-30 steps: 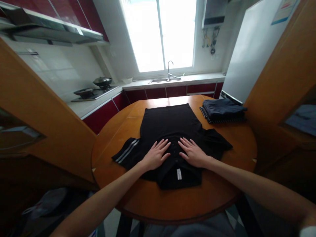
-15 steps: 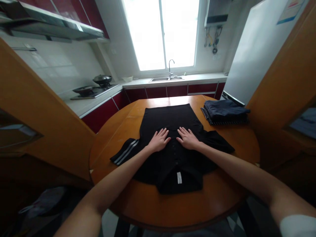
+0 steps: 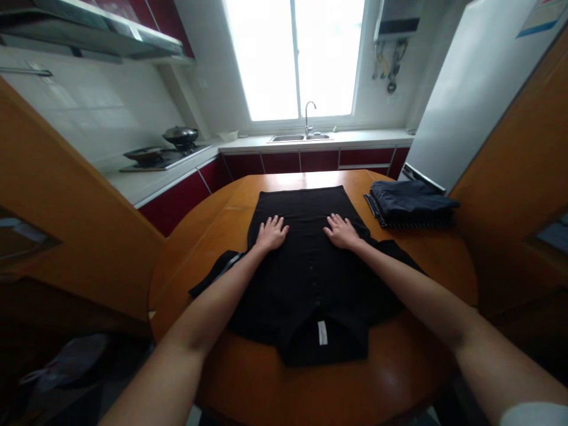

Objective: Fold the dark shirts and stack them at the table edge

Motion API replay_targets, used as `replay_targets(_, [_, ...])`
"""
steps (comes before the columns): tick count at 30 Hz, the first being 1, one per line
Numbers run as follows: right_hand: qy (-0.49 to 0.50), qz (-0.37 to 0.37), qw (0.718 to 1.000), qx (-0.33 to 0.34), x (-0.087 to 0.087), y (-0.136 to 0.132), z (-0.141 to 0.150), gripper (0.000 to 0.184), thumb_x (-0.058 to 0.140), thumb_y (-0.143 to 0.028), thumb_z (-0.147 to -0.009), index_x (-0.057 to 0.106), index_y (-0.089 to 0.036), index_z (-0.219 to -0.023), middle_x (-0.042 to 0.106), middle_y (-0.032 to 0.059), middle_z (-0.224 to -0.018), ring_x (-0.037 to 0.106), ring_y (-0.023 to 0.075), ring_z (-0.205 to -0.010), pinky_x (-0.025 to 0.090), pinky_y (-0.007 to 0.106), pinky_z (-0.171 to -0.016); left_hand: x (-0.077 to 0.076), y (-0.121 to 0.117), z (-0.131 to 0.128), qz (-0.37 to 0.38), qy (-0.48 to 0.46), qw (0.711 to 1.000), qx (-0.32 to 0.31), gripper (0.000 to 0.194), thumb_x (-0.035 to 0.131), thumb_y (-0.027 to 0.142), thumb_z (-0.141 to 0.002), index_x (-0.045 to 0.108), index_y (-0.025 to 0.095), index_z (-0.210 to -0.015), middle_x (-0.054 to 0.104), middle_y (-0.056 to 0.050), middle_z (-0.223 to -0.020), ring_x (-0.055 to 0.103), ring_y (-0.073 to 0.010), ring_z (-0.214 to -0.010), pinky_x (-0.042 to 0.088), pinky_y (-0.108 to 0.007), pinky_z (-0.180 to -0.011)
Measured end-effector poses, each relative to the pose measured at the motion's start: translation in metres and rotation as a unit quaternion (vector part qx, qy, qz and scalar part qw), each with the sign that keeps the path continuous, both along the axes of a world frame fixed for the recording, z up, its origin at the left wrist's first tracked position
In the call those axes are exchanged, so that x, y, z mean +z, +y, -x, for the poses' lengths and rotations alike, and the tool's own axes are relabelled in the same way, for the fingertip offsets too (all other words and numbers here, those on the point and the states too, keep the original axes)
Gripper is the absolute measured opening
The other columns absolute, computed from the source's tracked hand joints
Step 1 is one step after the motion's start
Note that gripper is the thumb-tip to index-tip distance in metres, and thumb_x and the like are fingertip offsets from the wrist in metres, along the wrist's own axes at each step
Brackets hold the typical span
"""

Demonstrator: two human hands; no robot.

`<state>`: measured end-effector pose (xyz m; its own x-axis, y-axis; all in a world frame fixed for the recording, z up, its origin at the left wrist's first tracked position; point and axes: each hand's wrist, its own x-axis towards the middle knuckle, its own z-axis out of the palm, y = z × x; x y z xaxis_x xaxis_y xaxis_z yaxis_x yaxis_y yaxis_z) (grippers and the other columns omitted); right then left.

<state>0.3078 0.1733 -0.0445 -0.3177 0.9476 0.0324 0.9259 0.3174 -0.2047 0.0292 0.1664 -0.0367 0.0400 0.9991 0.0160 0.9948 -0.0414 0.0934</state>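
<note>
A black short-sleeved shirt [image 3: 306,266] lies spread flat on the wooden table [image 3: 213,210], its collar towards me and its hem towards the window. A white label shows inside the collar, and a row of buttons runs up the middle. My left hand [image 3: 271,234] rests flat on the left side of the shirt body, fingers stretched out. On the right side my right hand [image 3: 341,231] lies palm down in the same way, fingers spread. Part of the striped left sleeve is hidden behind my left forearm.
Folded dark clothes [image 3: 410,204] are stacked at the table's right side. Beyond the table are a counter with a sink [image 3: 302,138], a stove with pans [image 3: 181,136] at left, and a fridge [image 3: 457,100] at right. Wooden door panels flank both sides.
My hands have slid apart over the shirt, the left one leftwards and the right one slightly rightwards, both also a little farther from me. The camera view has shifted slightly.
</note>
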Motion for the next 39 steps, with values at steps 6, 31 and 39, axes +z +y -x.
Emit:
replay_targets(6, [-0.017,-0.018,0.995,-0.096,0.01,0.038,-0.013,0.065,0.027,-0.036,-0.103,0.029,0.001,-0.156,0.017,0.0233,-0.166,0.01,0.0314,-0.156,0.006,0.055,-0.123,0.008,0.028,0.024,-0.005,0.008,0.997,0.077,0.069,0.021,0.047,-0.102,0.03,0.008,-0.159,0.018,-0.02,-0.167,0.012,-0.0342,-0.156,0.012,-0.058,-0.123])
replay_targets(31, [0.029,-0.002,0.999,0.013,-0.008,0.202,0.077,0.064,0.031,-0.045,-0.104,0.031,-0.013,-0.159,0.02,0.0133,-0.168,0.014,0.0263,-0.155,0.01,0.054,-0.123,-0.01,0.189,-0.016,0.004,-0.034,0.998,-0.058,0.064,0.024,0.056,-0.102,0.029,0.029,-0.16,0.018,-0.005,-0.169,0.012,-0.0346,-0.156,0.011,-0.062,-0.122])
replay_targets(39, [0.043,-0.049,0.99,-0.127,-0.001,0.21,-0.003,0.059,0.03,-0.032,-0.105,0.036,0.002,-0.153,0.019,0.0292,-0.164,0.013,0.0355,-0.154,0.008,0.059,-0.119,0.012,0.184,0.108,0.028,-0.045,0.992,0.115,0.069,0.025,0.058,-0.103,0.027,0.02,-0.161,0.013,-0.012,-0.17,0.008,-0.0393,-0.155,0.005,-0.068,-0.12])
